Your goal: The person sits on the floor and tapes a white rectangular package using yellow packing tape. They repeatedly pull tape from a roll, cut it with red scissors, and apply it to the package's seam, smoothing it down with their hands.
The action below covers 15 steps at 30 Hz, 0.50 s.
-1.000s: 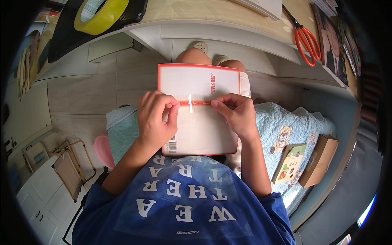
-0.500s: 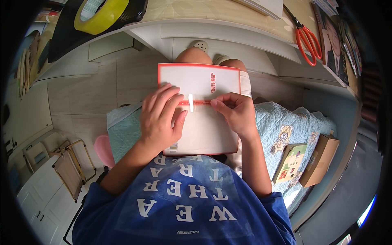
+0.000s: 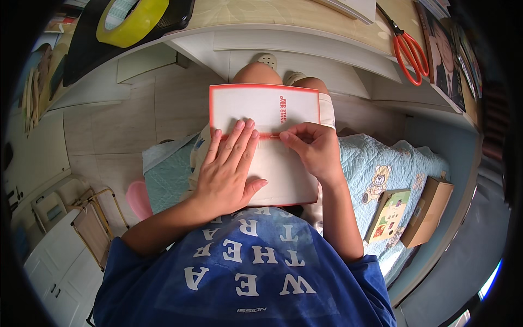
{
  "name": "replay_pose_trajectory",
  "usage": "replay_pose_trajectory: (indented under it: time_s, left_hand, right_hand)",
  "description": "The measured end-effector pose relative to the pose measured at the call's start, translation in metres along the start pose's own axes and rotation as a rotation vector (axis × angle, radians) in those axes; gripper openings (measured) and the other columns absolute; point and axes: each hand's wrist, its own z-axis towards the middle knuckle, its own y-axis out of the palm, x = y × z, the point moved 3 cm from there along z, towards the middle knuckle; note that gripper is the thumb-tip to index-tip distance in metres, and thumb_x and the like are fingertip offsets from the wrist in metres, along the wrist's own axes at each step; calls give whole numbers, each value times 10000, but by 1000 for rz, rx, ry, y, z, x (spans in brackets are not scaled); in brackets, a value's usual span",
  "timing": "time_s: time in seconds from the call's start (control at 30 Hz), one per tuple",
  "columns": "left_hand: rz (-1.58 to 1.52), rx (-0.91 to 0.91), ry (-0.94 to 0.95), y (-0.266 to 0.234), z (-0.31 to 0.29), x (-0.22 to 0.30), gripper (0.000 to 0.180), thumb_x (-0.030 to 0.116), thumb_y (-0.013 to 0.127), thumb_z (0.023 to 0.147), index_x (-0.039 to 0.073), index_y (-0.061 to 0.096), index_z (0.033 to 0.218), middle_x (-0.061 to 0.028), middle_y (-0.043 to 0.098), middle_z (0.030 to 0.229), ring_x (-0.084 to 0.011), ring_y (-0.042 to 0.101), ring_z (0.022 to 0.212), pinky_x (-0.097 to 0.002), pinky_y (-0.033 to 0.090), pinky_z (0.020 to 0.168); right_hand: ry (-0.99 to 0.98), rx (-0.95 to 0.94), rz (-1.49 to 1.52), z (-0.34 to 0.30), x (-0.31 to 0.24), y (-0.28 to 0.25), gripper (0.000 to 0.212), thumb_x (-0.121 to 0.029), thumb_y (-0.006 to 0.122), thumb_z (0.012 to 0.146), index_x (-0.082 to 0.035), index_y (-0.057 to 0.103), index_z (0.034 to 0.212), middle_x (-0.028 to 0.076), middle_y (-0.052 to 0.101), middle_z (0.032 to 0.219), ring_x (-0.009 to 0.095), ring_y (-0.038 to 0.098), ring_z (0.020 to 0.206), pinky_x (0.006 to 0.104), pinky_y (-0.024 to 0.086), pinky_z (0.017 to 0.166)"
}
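A white book cover (image 3: 245, 103) with red edges lies across my lap, its top resting toward my knees. A narrow red band (image 3: 268, 136) crosses its middle from side to side. My left hand (image 3: 226, 177) is laid flat on the cover, fingers spread and pointing away from me, covering the band's left part. At the right part of the band, my right hand (image 3: 315, 150) presses thumb and index finger together against the cover. Whatever sits between those fingertips is too small to make out.
On the desk (image 3: 234, 19) ahead are a roll of yellow tape (image 3: 144, 24) at left and red-handled scissors (image 3: 408, 54) at right, overhanging the edge. Right of me, a blue quilt (image 3: 376, 155) bears a booklet (image 3: 388, 218) and a cardboard box (image 3: 427, 212). A folding chair (image 3: 93, 237) stands left.
My left hand has flattened and shifted slightly right and toward me, its fingers now covering the bright white glint on the band. My right hand stays pinched in place.
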Motion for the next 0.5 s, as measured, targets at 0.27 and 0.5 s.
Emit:
replay_pose_trajectory:
  time_s: [0.27, 0.5]
  left_hand:
    - [85, -44, -25, 4, 0, 3, 953, 583, 559, 897, -100, 319, 1515, -243, 246, 1631, -357, 193, 1540, -567, 92, 1230]
    - [97, -43, -47, 8, -1, 5, 990, 622, 551, 884, -98, 313, 1520, -237, 253, 1631, -347, 186, 1545, -523, 89, 1240]
  right_hand:
    - [2, 12, -17, 1, 4, 2, 160, -106, 774, 882, 48, 737, 904, 64, 721, 750, 75, 616, 640, 232, 478, 555]
    - [-47, 109, -151, -2, -1, 3, 164, -122, 808, 832, 28, 765, 883, 97, 740, 720, 97, 643, 600, 259, 503, 559]
